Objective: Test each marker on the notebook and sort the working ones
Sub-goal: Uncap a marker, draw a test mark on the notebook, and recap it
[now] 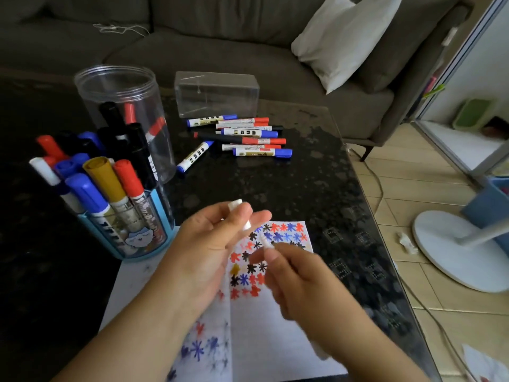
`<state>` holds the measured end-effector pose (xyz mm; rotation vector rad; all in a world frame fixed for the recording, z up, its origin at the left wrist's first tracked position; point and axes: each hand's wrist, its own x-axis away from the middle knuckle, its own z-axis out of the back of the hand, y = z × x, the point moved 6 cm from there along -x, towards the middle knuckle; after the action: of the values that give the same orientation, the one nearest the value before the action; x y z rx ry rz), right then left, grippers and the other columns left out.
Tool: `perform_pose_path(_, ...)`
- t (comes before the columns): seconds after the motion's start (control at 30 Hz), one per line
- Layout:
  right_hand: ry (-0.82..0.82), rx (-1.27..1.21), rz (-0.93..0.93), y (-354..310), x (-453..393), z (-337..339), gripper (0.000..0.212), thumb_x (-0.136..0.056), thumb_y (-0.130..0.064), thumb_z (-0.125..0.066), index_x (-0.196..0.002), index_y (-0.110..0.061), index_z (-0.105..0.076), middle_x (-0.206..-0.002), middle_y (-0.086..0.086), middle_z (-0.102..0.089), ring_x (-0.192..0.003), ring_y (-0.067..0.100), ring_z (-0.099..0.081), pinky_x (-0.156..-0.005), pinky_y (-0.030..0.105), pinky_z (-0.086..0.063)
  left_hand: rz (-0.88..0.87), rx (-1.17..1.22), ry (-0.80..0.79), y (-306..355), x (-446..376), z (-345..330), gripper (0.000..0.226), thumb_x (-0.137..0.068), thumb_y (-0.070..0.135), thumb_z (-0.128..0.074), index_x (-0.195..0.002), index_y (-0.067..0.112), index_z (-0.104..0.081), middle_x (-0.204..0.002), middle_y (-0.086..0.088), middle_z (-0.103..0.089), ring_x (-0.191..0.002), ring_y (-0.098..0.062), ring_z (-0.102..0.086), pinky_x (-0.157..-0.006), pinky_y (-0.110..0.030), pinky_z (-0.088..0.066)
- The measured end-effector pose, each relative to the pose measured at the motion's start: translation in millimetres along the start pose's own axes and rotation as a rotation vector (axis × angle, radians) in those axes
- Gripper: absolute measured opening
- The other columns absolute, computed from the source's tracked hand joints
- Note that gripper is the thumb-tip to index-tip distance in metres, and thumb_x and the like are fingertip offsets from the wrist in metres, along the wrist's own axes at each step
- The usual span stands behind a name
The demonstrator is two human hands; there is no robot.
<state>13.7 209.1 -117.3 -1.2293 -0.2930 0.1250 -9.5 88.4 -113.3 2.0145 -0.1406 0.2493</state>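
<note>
An open notebook [275, 326] lies at the table's near edge, its pages dotted with red, blue, black and one yellow star marks. Above it my left hand [209, 246] pinches a white marker cap [239, 212] between thumb and fingers. My right hand [297, 282], blurred, grips a white marker [267, 244] with its tip pointing up and left toward the cap, a short gap between them. A blue holder [143, 244] at the left is packed with several capped markers. Behind it a clear jar [121, 86] holds black and red markers. Several markers [248, 136] lie loose mid-table.
A clear plastic box [217, 92] stands behind the loose markers on the dark speckled table [303, 188]. A grey sofa [220, 37] with a white cushion [344, 37] lies beyond. A white fan base [454, 249] and cables are on the floor at the right.
</note>
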Motion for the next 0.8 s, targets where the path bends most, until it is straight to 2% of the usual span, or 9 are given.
perform_pose_path(0.1,-0.006,-0.023,-0.116,5,3,15,0.032,-0.099,-0.032,-0.039,-0.092,-0.016,-0.066,-0.058,-0.004,-0.053,-0.048,0.003,-0.045,-0.051,0.019,-0.040,-0.018,-0.170,0.027,-3,3,6,0.031,-0.067,0.039,-0.063,-0.090,0.018,-0.065,-0.091,0.000,-0.074,-0.096,-0.011,-0.068,-0.095,-0.035,-0.043)
perform_pose_path(0.2,-0.024,0.006,-0.152,8,7,22,0.030,-0.101,-0.023,-0.037,-0.092,-0.023,-0.066,-0.065,-0.008,-0.063,-0.056,0.003,-0.054,-0.061,0.013,-0.046,-0.073,-0.484,0.108,-4,1,17,0.023,-0.076,0.042,-0.066,-0.090,0.025,-0.070,-0.085,0.011,-0.073,-0.088,-0.004,-0.067,-0.089,-0.032,-0.049)
perform_pose_path(0.3,0.006,-0.050,-0.100,8,10,25,0.022,-0.096,-0.019,-0.050,-0.105,-0.039,-0.047,-0.083,-0.013,-0.073,-0.063,0.007,-0.063,-0.064,0.014,-0.052,-0.128,-0.666,0.091,-5,1,20,0.016,-0.080,0.040,-0.066,-0.087,0.027,-0.071,-0.077,0.013,-0.071,-0.077,-0.001,-0.065,-0.074,-0.027,-0.049)
perform_pose_path(0.43,0.081,-0.402,-0.128,12,15,33,0.015,-0.092,-0.008,-0.051,-0.096,-0.012,-0.066,-0.086,0.012,-0.073,-0.058,0.014,-0.063,-0.058,0.019,-0.053,-0.190,-0.860,0.040,-4,4,19,0.012,-0.079,0.036,-0.069,-0.077,0.024,-0.072,-0.071,0.004,-0.067,-0.066,-0.004,-0.058,-0.064,-0.024,-0.045)
perform_pose_path(0.5,0.049,-0.701,-0.221,20,16,32,0.026,-0.091,-0.008,-0.049,-0.085,-0.005,-0.073,-0.086,0.021,-0.071,-0.055,0.015,-0.062,-0.053,0.020,-0.054,-0.232,-0.941,0.036,-3,5,18,0.007,-0.076,0.032,-0.073,-0.073,0.026,-0.071,-0.066,0.007,-0.064,-0.059,0.000,-0.053,-0.060,-0.021,-0.042)
perform_pose_path(0.6,-0.010,-0.880,-0.286,26,18,26,0.024,-0.086,-0.003,-0.049,-0.098,0.000,-0.069,-0.081,0.021,-0.068,-0.056,0.014,-0.060,-0.052,0.019,-0.055,-0.266,-1.041,0.044,-3,5,16,0.009,-0.073,0.028,-0.077,-0.072,0.029,-0.067,-0.062,0.011,-0.061,-0.056,0.000,-0.052,-0.056,-0.017,-0.040)
perform_pose_path(0.7,-0.039,-0.754,-0.238,32,19,22,0.017,-0.083,-0.006,-0.050,-0.098,-0.004,-0.060,-0.073,0.014,-0.063,-0.060,0.014,-0.054,-0.052,0.018,-0.050,-0.270,-1.106,0.010,-6,5,13,0.013,-0.073,0.026,-0.078,-0.079,0.030,-0.066,-0.066,0.012,-0.062,-0.061,0.000,-0.055,-0.054,-0.012,-0.041)
perform_pose_path(0.73,-0.033,-0.631,-0.197,32,18,22,0.014,-0.082,-0.015,-0.054,-0.092,-0.007,-0.059,-0.070,0.009,-0.062,-0.060,0.013,-0.050,-0.052,0.018,-0.047,-0.267,-1.126,-0.002,-7,5,12,0.014,-0.073,0.025,-0.078,-0.080,0.030,-0.066,-0.067,0.013,-0.061,-0.063,0.003,-0.055,-0.054,-0.010,-0.041)
perform_pose_path(0.8,0.040,-0.318,-0.121,32,17,25,0.032,-0.079,-0.042,-0.050,-0.084,-0.013,-0.061,-0.063,0.001,-0.059,-0.057,0.009,-0.046,-0.050,0.015,-0.039,-0.238,-1.173,-0.020,-9,5,11,0.017,-0.074,0.024,-0.077,-0.084,0.031,-0.065,-0.069,0.016,-0.059,-0.063,0.005,-0.054,-0.056,-0.006,-0.041)
